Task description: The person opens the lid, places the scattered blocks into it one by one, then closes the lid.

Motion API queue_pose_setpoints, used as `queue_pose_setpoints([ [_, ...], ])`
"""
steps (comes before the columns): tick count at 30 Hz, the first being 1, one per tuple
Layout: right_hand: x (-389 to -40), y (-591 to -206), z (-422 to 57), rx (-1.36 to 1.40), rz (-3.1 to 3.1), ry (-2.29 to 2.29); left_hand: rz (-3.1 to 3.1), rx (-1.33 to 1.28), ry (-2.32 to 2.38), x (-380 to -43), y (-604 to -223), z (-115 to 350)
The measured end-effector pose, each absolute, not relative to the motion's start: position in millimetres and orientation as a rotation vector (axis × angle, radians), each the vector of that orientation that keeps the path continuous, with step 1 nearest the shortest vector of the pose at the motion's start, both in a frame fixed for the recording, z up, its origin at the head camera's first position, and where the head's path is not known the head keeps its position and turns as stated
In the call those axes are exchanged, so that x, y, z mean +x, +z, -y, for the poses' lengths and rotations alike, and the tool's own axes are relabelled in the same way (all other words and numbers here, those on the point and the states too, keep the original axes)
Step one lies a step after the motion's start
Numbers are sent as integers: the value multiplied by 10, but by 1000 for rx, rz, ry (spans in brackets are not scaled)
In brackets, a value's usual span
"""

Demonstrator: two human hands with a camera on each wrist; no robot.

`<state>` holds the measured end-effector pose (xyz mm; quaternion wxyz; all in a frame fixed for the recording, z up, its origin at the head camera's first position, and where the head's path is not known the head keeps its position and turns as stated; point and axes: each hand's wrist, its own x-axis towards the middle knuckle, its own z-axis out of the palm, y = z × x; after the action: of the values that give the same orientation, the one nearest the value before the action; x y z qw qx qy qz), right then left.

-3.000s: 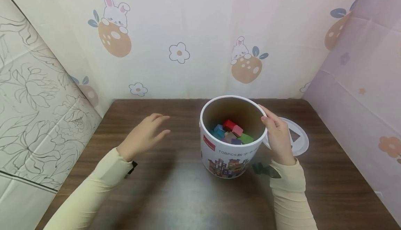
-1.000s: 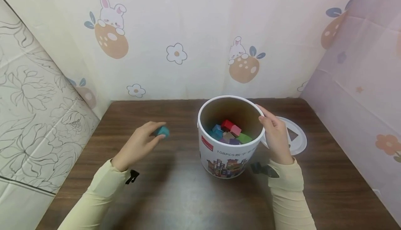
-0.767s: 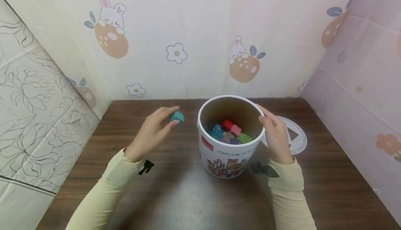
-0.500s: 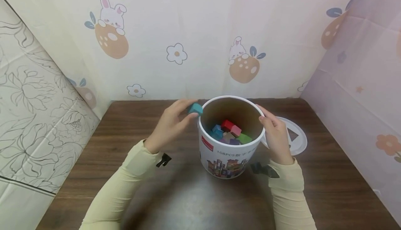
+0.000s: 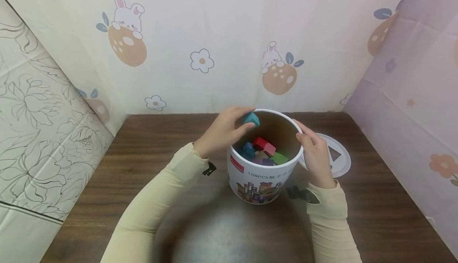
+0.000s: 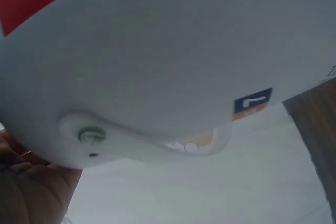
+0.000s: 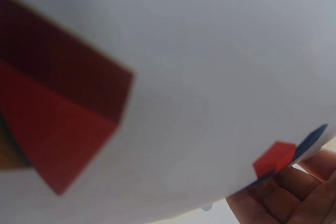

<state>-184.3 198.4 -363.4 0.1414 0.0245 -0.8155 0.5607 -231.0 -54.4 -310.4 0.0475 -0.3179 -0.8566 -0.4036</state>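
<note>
In the head view my left hand (image 5: 224, 131) pinches a teal toy block (image 5: 252, 119) between thumb and fingers, over the left part of the bucket's mouth. The white printed bucket (image 5: 262, 185) stands on the table, its top uncovered. Inside lie several colored blocks, among them a red block (image 5: 259, 143), a pink block (image 5: 269, 149) and a green block (image 5: 279, 158). My right hand (image 5: 316, 155) grips the bucket's right rim, thumb on the near side. Both wrist views are mostly filled by the bucket's wall (image 6: 173, 66), with part of each hand at the edge.
A white round lid (image 5: 341, 161) with a dark triangular opening lies on the table right of the bucket, partly behind my right hand. The brown wooden table (image 5: 143, 147) meets a patterned cloth backdrop (image 5: 229, 80) at the back and sides.
My left hand, at first without anything, now holds the teal block and has moved right and up from the table's left side to the bucket's mouth. The right hand keeps its grip.
</note>
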Motion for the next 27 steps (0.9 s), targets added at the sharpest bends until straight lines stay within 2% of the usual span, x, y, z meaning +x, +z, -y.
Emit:
queue_pose_setpoints([
  [19, -1836, -3633, -1983, 78, 2353, 1625, 2818, -1181, -798, -2362, -2940, 167],
  [27, -1833, -3631, -1979, 67, 2360, 1641, 2743, -1117, -951, -2321, -2961, 310],
])
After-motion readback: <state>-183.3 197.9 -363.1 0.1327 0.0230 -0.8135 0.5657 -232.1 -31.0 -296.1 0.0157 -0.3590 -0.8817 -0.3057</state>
